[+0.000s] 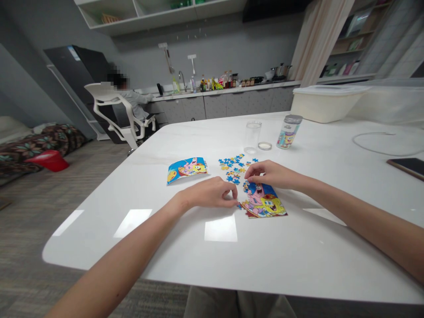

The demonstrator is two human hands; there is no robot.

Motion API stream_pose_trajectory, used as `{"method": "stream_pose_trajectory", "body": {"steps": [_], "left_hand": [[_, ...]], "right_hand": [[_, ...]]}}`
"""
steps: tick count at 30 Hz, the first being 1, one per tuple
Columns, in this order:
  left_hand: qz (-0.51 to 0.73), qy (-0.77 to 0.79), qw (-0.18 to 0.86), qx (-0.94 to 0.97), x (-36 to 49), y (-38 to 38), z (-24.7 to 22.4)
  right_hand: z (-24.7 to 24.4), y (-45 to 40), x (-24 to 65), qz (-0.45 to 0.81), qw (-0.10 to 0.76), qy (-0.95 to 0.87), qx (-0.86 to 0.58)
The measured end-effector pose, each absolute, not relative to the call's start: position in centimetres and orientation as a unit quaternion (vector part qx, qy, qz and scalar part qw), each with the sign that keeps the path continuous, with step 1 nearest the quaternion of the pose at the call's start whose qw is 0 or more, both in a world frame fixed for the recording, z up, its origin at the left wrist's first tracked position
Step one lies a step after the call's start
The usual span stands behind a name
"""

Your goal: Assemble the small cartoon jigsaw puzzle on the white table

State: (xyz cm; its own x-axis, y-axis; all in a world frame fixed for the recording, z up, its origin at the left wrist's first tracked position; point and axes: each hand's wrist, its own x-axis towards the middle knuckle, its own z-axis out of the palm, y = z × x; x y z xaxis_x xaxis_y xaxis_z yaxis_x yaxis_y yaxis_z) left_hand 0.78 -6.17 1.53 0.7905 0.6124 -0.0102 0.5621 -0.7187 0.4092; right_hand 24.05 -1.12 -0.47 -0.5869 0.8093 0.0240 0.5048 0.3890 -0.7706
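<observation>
A partly assembled cartoon puzzle point(267, 203) lies flat on the white table point(185, 247). My left hand point(215, 193) is at its left edge, fingers curled, with the fingertips beside a small piece point(240, 206) that touches or nearly touches the puzzle. At the upper left corner, my right hand point(270, 173) is closed over the puzzle's edge; what its fingertips hold, if anything, is too small to name. Loose blue and yellow pieces point(233, 177) are scattered just behind the puzzle. Left of them rests a slightly curved picture sheet point(187, 169) with the same characters.
Behind the pieces stand a clear jar point(252, 138), a ring-shaped lid point(264, 145) and a printed canister point(289, 132). A phone point(410, 167), a cable point(371, 151) and a cream bin point(326, 105) are at the right. A person point(134, 104) sits beyond the table.
</observation>
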Motion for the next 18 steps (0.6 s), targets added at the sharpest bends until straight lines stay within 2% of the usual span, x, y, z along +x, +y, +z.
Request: {"method": "stream_pose_trajectory", "body": {"steps": [4,10,13,18], "left_hand": [[0.055,0.326,0.170,0.928,0.6,-6.0,1.6],[0.035,0.345,0.127,0.929,0.5,-5.9,1.5],[0.037,0.347,0.120,0.929,0.5,-5.9,1.4],[0.051,0.349,0.123,0.928,0.5,-5.6,1.0]], "right_hand": [[-0.3,-0.8,24.3,0.366,0.200,-0.814,-0.405],[0.3,0.6,26.2,0.217,0.196,-0.839,-0.459],[0.0,1.5,27.3,0.177,0.148,-0.830,-0.508],[-0.6,2.1,28.0,0.113,0.139,-0.824,-0.538]]}}
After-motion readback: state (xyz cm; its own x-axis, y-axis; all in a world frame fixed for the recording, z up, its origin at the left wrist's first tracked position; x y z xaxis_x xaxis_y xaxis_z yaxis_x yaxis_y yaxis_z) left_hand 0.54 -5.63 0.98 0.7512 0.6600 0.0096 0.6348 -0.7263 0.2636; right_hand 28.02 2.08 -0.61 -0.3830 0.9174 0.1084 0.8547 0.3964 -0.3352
